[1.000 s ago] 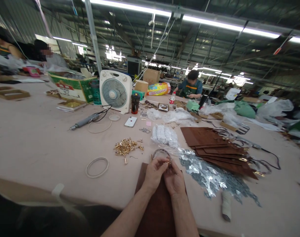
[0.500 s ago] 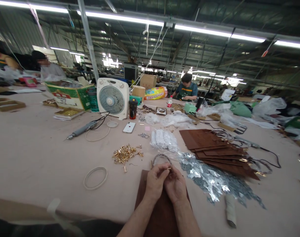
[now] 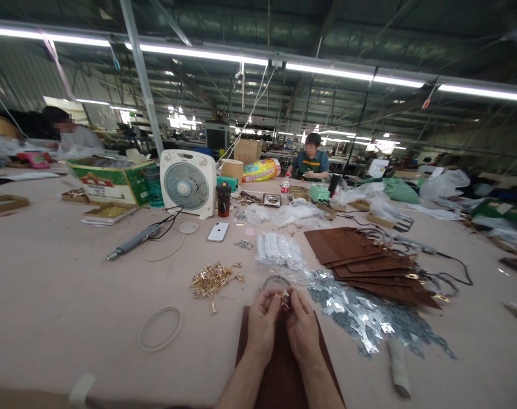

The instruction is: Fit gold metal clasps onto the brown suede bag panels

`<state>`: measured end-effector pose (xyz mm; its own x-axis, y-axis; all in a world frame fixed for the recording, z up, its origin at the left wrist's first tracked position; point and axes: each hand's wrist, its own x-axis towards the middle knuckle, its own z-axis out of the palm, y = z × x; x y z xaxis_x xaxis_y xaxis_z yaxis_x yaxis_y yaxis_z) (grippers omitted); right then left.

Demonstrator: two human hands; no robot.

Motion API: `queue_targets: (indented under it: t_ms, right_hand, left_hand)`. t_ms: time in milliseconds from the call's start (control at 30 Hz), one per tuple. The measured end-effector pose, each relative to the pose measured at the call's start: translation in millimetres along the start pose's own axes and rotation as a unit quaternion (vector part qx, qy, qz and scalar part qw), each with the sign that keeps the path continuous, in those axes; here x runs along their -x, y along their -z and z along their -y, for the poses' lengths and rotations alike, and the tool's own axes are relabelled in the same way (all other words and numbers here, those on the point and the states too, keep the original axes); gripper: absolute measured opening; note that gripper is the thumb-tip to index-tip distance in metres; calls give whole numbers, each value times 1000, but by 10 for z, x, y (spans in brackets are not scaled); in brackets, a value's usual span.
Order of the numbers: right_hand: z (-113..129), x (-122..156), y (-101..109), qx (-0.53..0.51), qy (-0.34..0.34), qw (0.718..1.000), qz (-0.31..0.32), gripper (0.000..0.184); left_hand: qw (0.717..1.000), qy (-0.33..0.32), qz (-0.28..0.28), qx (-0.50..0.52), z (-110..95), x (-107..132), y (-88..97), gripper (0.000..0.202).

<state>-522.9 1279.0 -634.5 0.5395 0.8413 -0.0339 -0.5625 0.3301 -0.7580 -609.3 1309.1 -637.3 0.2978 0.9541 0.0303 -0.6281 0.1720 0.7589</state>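
Note:
My left hand [image 3: 261, 322] and my right hand [image 3: 303, 328] meet over the top edge of a brown paper bag [image 3: 284, 375] lying flat in front of me. Both pinch a small metal fitting [image 3: 284, 297] at the end of the bag's cord handle [image 3: 276, 280], which loops up beyond my fingers. A heap of small gold metal clips [image 3: 210, 279] lies to the left of my hands. A spread of silver metal pieces [image 3: 369, 315] lies to the right.
A stack of brown bags [image 3: 365, 258] lies at right, a white ring [image 3: 159, 329] at left. Farther back are a white fan [image 3: 187, 182], an electric screwdriver [image 3: 133, 243], a phone [image 3: 218, 231] and plastic packets [image 3: 279, 250]. A person [image 3: 310, 162] works across the table.
The camera has tilted up, so everything sits lower in view. My fingers have shifted on the handle's end, now pinching the small fitting between both hands.

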Motion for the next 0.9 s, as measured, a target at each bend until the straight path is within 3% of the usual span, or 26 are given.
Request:
queue_targets:
  t_ms: [333, 600, 733, 900]
  right_hand:
    - [-4, 23, 18, 224, 65, 972, -27, 44]
    - [-4, -30, 31, 40, 48, 997, -34, 40]
    - [-1, -48, 51, 66, 46, 996, -32, 35]
    - [18, -35, 63, 125, 56, 990, -33, 44]
  left_hand:
    - [1000, -16, 16, -11, 17, -8, 24, 37]
    - [993, -42, 2, -110, 49, -30, 36, 41]
    - [978, -80, 3, -193, 35, -6, 10, 40]
    - [958, -124, -10, -259, -21, 48, -48, 33]
